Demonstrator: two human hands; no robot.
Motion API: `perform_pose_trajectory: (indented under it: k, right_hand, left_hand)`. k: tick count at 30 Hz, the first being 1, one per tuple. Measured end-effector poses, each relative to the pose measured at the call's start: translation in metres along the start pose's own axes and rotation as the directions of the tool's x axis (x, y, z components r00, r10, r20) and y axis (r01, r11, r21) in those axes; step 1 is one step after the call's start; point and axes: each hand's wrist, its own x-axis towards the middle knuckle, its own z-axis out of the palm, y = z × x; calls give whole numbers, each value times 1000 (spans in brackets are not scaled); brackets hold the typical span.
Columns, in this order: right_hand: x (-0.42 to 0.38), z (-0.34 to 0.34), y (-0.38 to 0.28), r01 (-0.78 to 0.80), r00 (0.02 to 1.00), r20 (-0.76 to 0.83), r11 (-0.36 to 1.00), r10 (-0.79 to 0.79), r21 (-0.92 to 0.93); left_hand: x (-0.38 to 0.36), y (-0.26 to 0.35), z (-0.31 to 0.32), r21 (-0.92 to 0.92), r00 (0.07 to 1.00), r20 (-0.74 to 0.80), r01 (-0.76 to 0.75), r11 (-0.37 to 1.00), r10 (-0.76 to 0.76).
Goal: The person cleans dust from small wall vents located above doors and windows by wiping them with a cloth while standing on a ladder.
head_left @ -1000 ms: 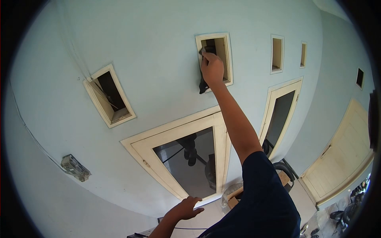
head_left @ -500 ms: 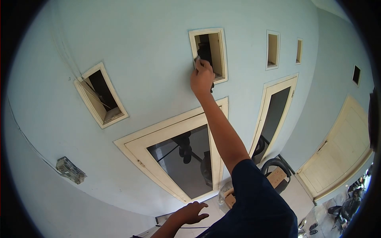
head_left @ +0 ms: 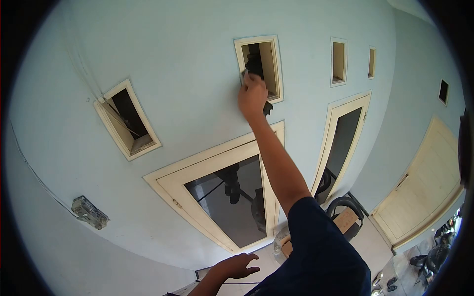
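Head view: the fingers (head_left: pixel 256 79) of your right hand (head_left: pixel 253 97) are pinched around what looks like a dark cloth (head_left: pixel 268 108) at the left edge of the cream opening frame (head_left: pixel 280 74), a loose end showing by its bottom edge. It should handle as light, soft and limp, with little to break, so hold it bunched between thumb and fingertips, slack gathered in; lower down, your left hand (head_left: pixel 236 266) is loosely parted, with nothing visible in it.
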Motion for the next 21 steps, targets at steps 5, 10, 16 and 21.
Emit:
perform_pose_trajectory:
  k: [5,10,16,21]
  right_hand:
    - [46,-8,-18,1,998,63,1000,0,-24]
    - [-18,-26,7,70,991,112,997,-68,-21]
    - [51,-3,-23,27,999,41,999,-26,-44]
    - [51,-15,-18,68,995,77,997,-65,-41]
  left_hand:
    - [2,-8,4,51,997,10,81,995,-82]
    - [1,10,-2,45,1000,30,-8,999,6]
    - [5,-7,5,11,997,70,29,1000,-30]
    - [7,-23,5,39,996,-5,86,996,-86]
